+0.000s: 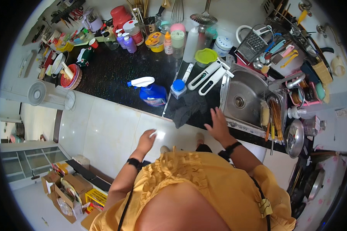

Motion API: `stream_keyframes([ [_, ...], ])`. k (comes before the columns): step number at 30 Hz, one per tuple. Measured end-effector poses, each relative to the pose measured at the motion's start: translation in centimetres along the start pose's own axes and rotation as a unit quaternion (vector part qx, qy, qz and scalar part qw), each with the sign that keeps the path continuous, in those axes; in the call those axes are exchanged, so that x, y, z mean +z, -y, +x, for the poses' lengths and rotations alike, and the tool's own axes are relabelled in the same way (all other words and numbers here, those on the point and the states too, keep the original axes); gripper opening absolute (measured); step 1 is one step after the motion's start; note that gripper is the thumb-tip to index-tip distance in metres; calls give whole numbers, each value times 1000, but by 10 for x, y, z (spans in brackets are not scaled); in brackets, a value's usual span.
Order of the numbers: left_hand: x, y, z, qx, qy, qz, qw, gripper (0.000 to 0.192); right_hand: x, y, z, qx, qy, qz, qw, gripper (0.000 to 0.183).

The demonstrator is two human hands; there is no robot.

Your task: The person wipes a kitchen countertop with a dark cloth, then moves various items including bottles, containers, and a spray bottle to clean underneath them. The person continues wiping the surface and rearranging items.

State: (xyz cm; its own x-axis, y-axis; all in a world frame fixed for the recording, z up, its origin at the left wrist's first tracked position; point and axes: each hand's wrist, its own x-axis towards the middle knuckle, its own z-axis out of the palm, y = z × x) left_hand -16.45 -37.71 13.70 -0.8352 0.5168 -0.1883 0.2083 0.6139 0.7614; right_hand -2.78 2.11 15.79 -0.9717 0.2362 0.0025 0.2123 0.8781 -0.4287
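My right hand (219, 124) is spread at the front edge of the black countertop (110, 69), with nothing in it. Just left of its fingertips, a dark grey cloth (189, 108) lies crumpled, one corner hanging over the edge. My left hand (146, 143) hovers over the floor before the counter, loosely curled, its thumb apart and no object plainly held. A blue spray bottle with a white trigger head (152, 93) stands near the edge. Beside it are a small blue-lidded jar (178, 89), a white tube (188, 72) and two white slotted plastic tools (211, 76).
A steel sink (245, 95) is set into the counter on the right, with a faucet (295, 80) and a bundled straw brush (275, 115). Bottles and jars line the wall, including a yellow tub (156, 42). Cardboard boxes (65, 196) sit at lower left.
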Motion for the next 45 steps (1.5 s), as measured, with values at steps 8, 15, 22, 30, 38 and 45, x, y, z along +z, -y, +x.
stream_keyframes([
  [8, -60, 97, -36, -133, -18, -62, 989, 32, 12, 40, 35, 108, 231, -140, 957, 102],
  [15, -72, 41, 43, 35, -44, 129, 990, 52, 9, 41, 54, 147, 231, -123, 954, 102],
  [22, -83, 12, 121, -72, 173, 350, 918, 91, -1, 27, 89, 189, 254, -73, 946, 90],
  [30, -115, 21, 157, -80, 343, 357, 865, 95, 42, 82, 82, 83, -73, 28, 993, 91],
  [38, -114, 12, 150, -59, 323, 391, 860, 95, 32, 51, 62, 19, -57, -38, 997, 54],
  [45, -134, 15, 148, 64, 316, 346, 881, 75, 19, 101, 19, 265, 99, -30, 959, 34],
])
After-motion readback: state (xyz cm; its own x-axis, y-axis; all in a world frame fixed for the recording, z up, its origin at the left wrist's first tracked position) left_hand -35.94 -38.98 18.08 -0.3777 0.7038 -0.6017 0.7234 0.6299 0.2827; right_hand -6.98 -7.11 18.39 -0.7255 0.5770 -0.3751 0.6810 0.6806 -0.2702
